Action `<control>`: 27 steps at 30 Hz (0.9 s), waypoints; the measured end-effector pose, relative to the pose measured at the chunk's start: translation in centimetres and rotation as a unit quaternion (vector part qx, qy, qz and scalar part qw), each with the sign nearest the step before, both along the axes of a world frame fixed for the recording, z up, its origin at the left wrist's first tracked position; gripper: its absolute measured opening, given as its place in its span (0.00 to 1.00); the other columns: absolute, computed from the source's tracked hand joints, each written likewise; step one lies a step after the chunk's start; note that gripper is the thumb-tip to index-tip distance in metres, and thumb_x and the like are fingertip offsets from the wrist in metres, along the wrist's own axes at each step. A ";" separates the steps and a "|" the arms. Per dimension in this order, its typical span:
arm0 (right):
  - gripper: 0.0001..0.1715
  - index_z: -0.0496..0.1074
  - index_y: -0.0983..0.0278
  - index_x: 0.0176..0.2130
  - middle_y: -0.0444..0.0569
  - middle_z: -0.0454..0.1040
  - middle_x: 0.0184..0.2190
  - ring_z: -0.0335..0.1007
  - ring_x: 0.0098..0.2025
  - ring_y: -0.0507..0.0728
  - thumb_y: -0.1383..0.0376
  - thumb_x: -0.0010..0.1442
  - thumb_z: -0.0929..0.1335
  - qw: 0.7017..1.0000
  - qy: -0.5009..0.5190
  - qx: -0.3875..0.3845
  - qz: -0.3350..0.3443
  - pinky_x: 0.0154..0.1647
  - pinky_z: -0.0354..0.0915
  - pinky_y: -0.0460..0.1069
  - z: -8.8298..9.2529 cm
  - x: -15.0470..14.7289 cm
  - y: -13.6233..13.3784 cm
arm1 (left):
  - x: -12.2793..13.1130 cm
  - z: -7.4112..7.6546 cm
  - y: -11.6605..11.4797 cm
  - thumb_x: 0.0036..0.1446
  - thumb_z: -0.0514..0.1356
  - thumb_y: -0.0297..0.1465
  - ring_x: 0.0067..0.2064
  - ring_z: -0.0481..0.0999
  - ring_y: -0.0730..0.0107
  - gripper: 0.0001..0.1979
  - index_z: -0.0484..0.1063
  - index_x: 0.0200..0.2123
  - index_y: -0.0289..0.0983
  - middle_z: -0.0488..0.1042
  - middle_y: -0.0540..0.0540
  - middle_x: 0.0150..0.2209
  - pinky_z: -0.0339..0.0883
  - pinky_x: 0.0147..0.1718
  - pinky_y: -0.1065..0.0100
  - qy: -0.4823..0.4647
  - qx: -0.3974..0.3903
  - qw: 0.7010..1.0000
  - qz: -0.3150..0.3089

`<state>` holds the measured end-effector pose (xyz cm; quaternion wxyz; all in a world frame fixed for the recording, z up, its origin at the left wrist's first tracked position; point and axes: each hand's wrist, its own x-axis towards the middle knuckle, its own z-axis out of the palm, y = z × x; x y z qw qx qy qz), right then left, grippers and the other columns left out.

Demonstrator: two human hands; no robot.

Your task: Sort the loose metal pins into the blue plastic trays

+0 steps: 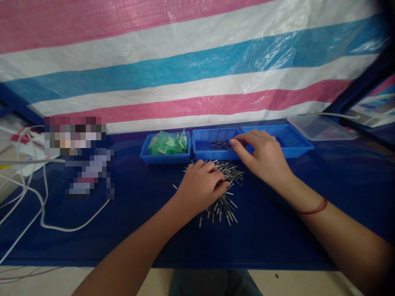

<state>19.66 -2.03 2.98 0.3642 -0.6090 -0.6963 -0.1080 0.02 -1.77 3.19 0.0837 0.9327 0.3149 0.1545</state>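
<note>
Your left hand [201, 183] curls over the rivets [233, 172] between the bench's [277, 234] front and back edges; a light touch avoids scattering. Your right hand [263, 158] bends; I can't tell if either pinches any.

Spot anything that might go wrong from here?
1. Scatter: the left hand is over a loose pile of metal pins on the bare tabletop; a sweep could push some astray. One stray already lies left of that hand.
2. Misdrop: the right hand spans the middle bin and right bin, so a pin released there might land in the wrong one.
3. Pricks: the thin shafts could jab bare fingers.
</note>
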 end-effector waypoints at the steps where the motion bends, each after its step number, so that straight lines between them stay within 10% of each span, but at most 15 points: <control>1: 0.15 0.74 0.62 0.35 0.50 0.74 0.28 0.68 0.34 0.60 0.57 0.62 0.63 1.000 0.006 -0.002 0.004 0.36 0.59 0.54 0.1 -0.2 -0.1 | 0.1 -0.1 -0.1 0.61 0.56 0.38 0.40 0.68 0.63 0.13 0.76 0.33 0.38 0.73 0.45 0.36 0.60 0.37 0.63 0.018 0.008 1.000 -0.003; 27: 0.09 0.75 0.63 0.34 0.48 0.75 0.29 0.69 0.34 0.58 0.64 0.59 0.64 0.997 0.044 -0.041 0.049 0.39 0.60 0.53 0.7 -2.0 -1.4 | 1.8 -0.9 -1.4 0.62 0.56 0.37 0.42 0.66 0.63 0.10 0.75 0.34 0.40 0.72 0.48 0.38 0.52 0.37 0.59 0.071 0.067 0.995 -0.033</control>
